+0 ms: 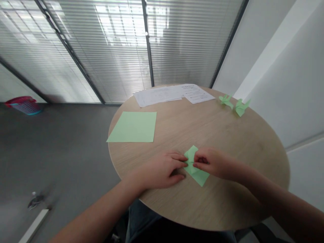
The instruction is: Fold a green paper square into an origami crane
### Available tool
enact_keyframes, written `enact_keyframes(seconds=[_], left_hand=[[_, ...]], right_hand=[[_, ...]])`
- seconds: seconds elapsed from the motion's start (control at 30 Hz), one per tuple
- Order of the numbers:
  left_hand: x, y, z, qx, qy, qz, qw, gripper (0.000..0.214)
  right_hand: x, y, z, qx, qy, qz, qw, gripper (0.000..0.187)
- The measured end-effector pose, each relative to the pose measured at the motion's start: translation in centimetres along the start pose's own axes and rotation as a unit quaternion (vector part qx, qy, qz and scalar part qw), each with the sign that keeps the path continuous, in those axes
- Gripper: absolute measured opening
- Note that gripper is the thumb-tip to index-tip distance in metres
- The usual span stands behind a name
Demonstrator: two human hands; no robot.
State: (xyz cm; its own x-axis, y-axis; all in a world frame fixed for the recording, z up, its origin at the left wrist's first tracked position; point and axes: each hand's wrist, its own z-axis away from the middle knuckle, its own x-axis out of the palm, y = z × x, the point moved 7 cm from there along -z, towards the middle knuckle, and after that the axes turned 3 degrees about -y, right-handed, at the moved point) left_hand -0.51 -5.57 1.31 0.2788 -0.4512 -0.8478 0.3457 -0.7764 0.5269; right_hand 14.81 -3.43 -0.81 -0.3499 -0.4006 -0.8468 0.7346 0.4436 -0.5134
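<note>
Left hand (167,169), loosely spread, steadying; right hand (215,163), pinching folded paper (199,176) between them; uneven pull could skew it

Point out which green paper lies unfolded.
The large sheet, farthest left; the small piece at the left hand and right hand, and the two shapes at far right, are folded.

Folded paper (201,178) lies on the bench's (243,145) near half, between the left hand (165,170) and right hand (215,162). Beyond, left: a paper sheet (134,127); far edge: printed pages (164,95); far right: two origami cranes (241,108).
</note>
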Motion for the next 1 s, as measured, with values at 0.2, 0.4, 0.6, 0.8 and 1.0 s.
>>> enact_keyframes(seconds=[0.2,0.4,0.6,0.8,1.0], left_hand=[[0.5,1.0,0.4,0.004,0.008,-0.033,0.999,0.038],[1.0,1.3,0.8,0.004,0.02,-0.059,0.998,0.036],[1.0,1.3,0.7,0.012,0.022,-0.051,0.998,0.036],[1.1,1.4,0.7,0.006,0.014,-0.067,0.998,0.036],[1.0,0.9,0.4,0.012,-0.006,-0.064,0.998,0.046]], right_hand=[[0.2,0.2,0.1,-0.001,0.034,0.029,0.999,0.024],[0.4,0.5,0.0,0.02,0.047,0.041,0.998,0.021],[0.3,0.2,0.0,0.034,0.033,0.054,0.997,0.022],[0.4,0.3,0.1,0.019,0.04,0.047,0.998,0.017],[0.4,0.6,0.1,0.029,0.049,0.041,0.998,0.02]])
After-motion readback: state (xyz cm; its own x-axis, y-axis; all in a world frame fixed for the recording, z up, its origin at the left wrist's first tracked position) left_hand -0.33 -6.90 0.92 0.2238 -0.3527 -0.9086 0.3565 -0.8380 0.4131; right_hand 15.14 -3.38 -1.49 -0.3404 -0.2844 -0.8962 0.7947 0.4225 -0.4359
